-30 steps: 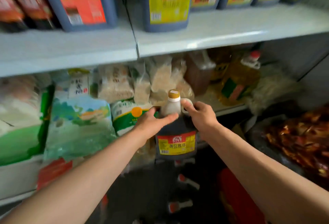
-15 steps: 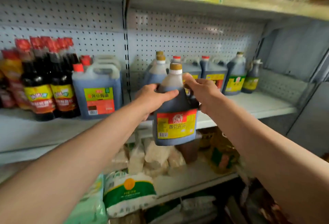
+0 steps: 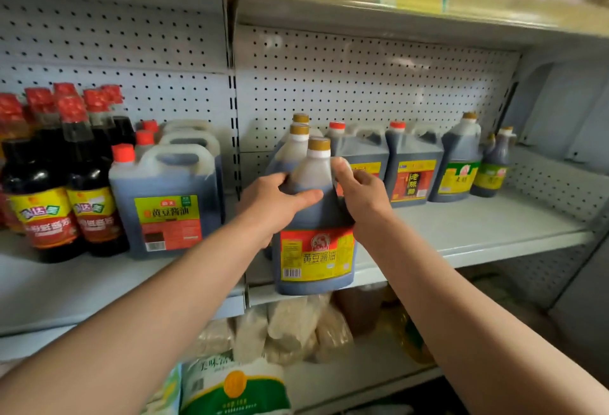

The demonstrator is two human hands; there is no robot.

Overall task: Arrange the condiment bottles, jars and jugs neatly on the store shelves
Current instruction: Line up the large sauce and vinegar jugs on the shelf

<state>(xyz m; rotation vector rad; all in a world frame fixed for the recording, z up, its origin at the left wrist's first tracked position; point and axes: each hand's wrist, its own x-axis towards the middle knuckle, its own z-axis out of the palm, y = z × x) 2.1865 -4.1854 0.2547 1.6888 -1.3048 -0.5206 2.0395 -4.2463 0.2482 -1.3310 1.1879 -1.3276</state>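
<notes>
I hold a dark soy sauce jug (image 3: pixel 317 250) with a gold cap and a red-and-yellow label at the front edge of the middle shelf (image 3: pixel 478 233). My left hand (image 3: pixel 276 203) wraps around its shoulder from the left. My right hand (image 3: pixel 361 197) grips its handle on the right side. The jug's base hangs level with the shelf lip, just in front of two matching gold-capped jugs (image 3: pixel 298 147) standing behind it.
Square dark jugs (image 3: pixel 413 171) and smaller bottles (image 3: pixel 492 167) line the shelf to the right, with bare shelf in front of them. Left stand a big jug (image 3: pixel 168 203) and red-capped bottles (image 3: pixel 89 190). Bagged goods (image 3: pixel 296 329) fill the shelf below.
The jug has come up from the lower shelf level to the middle shelf's front edge and moved closer to the matching jugs. Both hands kept their hold.
</notes>
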